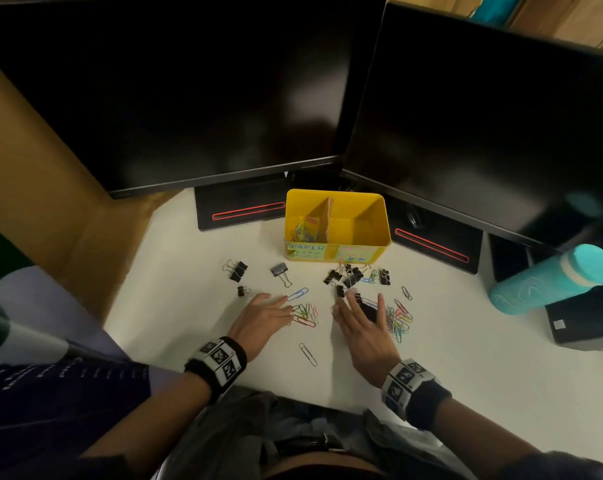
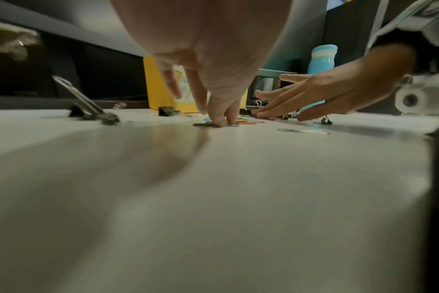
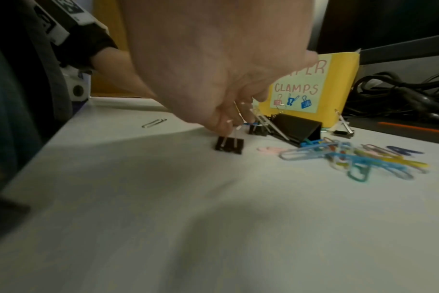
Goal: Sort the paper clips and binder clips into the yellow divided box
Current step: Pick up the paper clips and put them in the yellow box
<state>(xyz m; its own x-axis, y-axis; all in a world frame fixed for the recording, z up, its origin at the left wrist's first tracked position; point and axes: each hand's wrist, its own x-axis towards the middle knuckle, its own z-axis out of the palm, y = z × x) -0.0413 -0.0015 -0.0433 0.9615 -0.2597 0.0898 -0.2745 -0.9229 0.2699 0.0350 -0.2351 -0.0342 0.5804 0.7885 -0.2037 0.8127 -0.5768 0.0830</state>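
table (image 1: 196, 299): white top, carries all clips, the box and both hands.
left monitor (image 1: 175, 91): dark screen, behind the box on the left.
left binder clips (image 1: 237, 270): three black clips lying apart on the table, left of centre, in front of the box.
left hand (image 1: 263, 318): palm down, fingers extended and loosely spread; in the left wrist view its fingertips (image 2: 219, 121) press down on the table at the edge of the left paper clips. it holds nothing.
left paper clips (image 1: 305, 313): small coloured pile just right of the left hand, with one larger blue clip at its far edge.
lone clip (image 1: 308, 354): silver paper clip lying alone, nearer the body, between the two hands.
box (image 1: 379, 216): yellow, upright at the far middle of the table, split by a divider; its left compartment holds some paper clips, the right looks bare. front labels read "paper clips" and "clamps".
right hand (image 1: 366, 323): palm down over a small binder clip (image 3: 229, 145); in the right wrist view its fingertips (image 3: 223, 123) pinch that clip's wire handles, the clip body on the table.
clip cluster (image 1: 353, 275): black binder clips bunched just in front of the box, beyond the right hand.
right paper clips (image 1: 399, 318): coloured pile just right of the right hand.
right monitor (image 1: 483, 116): dark screen, behind the box on the right.
bottle (image 1: 553, 278): teal, at the far right of the table.
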